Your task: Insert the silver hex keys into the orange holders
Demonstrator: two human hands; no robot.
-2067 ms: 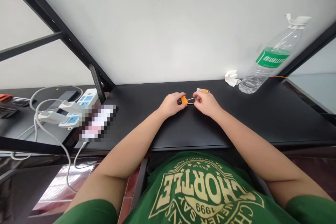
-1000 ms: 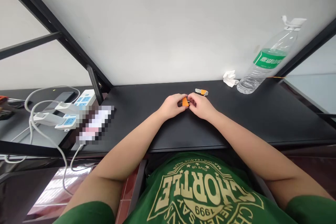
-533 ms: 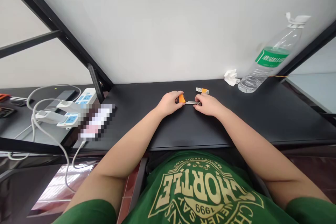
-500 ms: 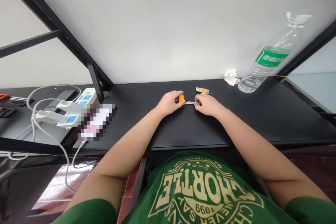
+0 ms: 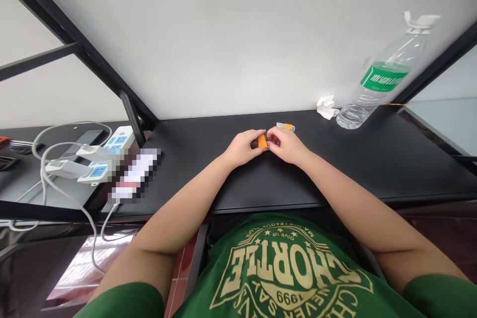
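My left hand [image 5: 242,148] and my right hand [image 5: 286,146] meet at the middle of the black desk [image 5: 194,159]. Between them is a small orange-holdered hex key set [image 5: 263,142], gripped by my left fingers. My right fingertips press against its metal keys, which my fingers mostly hide. Just beyond my right hand, a second bundle of hex keys with an orange clip [image 5: 285,127] lies on the desk, untouched.
A clear water bottle [image 5: 380,94] with a green label lies at the far right beside a crumpled tissue [image 5: 327,108]. At left are a white power strip [image 5: 118,140] with plugs and cables, and a pixelated object [image 5: 134,175].
My hands have closed back together from a slight spread. The metal keys that showed between them are now mostly hidden by my fingers.
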